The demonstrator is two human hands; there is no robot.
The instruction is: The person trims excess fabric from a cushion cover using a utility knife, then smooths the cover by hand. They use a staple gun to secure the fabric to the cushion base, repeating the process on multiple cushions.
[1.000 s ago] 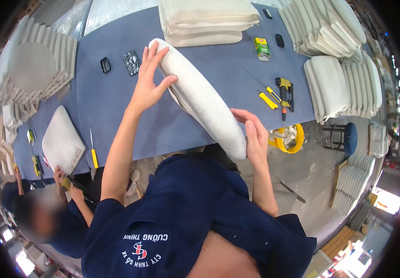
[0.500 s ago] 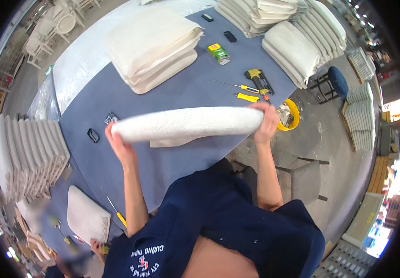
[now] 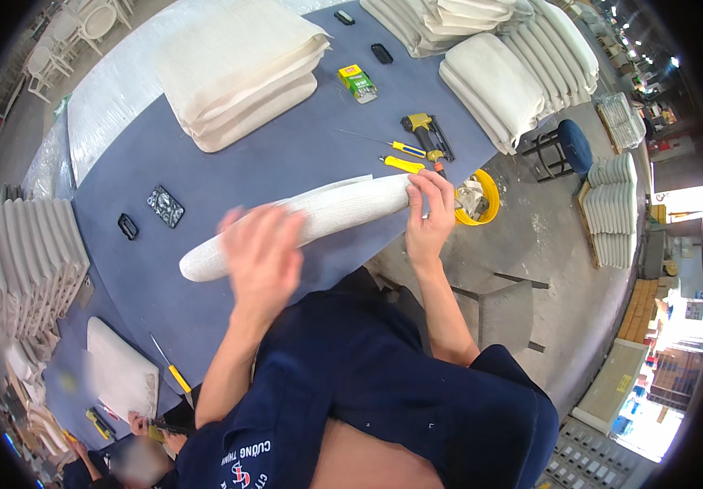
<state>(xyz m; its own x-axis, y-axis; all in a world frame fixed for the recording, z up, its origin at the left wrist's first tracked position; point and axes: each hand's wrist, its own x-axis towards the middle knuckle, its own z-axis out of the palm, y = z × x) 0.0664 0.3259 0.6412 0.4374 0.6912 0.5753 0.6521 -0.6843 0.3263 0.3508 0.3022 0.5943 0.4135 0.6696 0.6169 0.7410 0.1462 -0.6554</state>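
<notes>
A white fabric-covered seat pad (image 3: pixel 347 205) is held on edge above the blue-grey table (image 3: pixel 229 183), its left end tipped toward me. My right hand (image 3: pixel 430 216) grips its right end, fingers over the top edge. Motion smears my left hand (image 3: pixel 263 257), which lies across the pad's near side left of its middle; its fingers are not clear. Beyond the right hand lie a yellow-handled knife (image 3: pixel 403 165), a yellow screwdriver (image 3: pixel 408 149) and a yellow-and-black staple gun (image 3: pixel 426 134).
Cream fabric (image 3: pixel 241 69) is stacked at the back. Covered pads (image 3: pixel 29 261) stand at left, more (image 3: pixel 494 90) at back right. A phone (image 3: pixel 165 206), a staple box (image 3: pixel 358 84) and another screwdriver (image 3: pixel 169 364) lie about. A yellow bucket (image 3: pixel 490 198) stands right; a co-worker's hand (image 3: pixel 137 422) touches a pad (image 3: pixel 121 371).
My left hand has left the pad's left end and moved right onto its side. The pad's left end has dropped toward me, while my right hand keeps hold. The phone is uncovered.
</notes>
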